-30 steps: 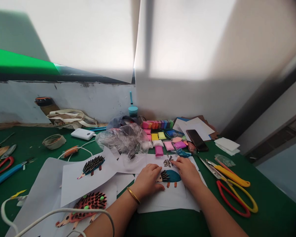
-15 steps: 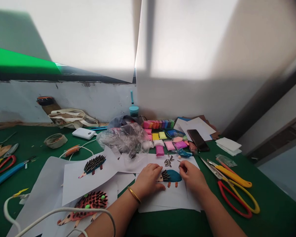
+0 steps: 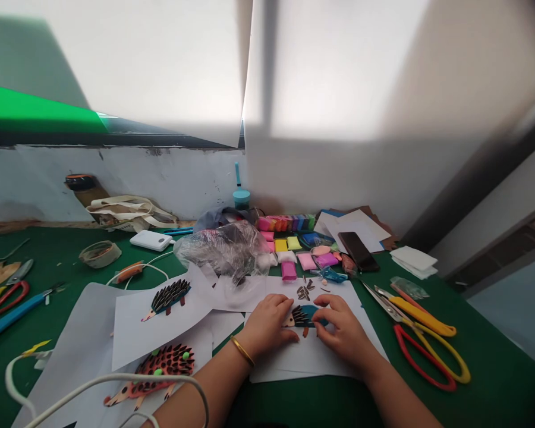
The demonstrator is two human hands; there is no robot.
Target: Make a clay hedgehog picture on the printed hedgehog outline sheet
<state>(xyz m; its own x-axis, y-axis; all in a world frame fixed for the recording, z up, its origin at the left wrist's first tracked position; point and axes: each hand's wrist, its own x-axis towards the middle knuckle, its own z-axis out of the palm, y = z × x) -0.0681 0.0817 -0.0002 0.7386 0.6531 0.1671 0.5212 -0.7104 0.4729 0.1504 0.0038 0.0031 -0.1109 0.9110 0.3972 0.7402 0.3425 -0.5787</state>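
On white paper [image 3: 289,359] lies a clay hedgehog with a pale face, a blue body [image 3: 309,313] and dark seed spines near its head. My left hand [image 3: 270,324], with a gold bangle at the wrist, rests flat on the paper by the hedgehog's head, thumb stretched out. Over the rear of the blue body sits my right hand [image 3: 343,330], its thumb and fingertips apart and touching or just above the clay; part of the body is hidden under it. A small pile of striped sunflower seeds [image 3: 303,292] lies just beyond.
Left are sheets with a finished blue hedgehog [image 3: 172,296] and a red one [image 3: 164,371], crossed by a white cable [image 3: 116,378]. Right lie large scissors [image 3: 421,351] and a phone [image 3: 358,251]. Clay packets [image 3: 289,270] and a plastic bag [image 3: 225,249] stand behind.
My right hand has moved left over the blue body, and its pinched thumb and finger have spread apart. My left hand has stayed in place.
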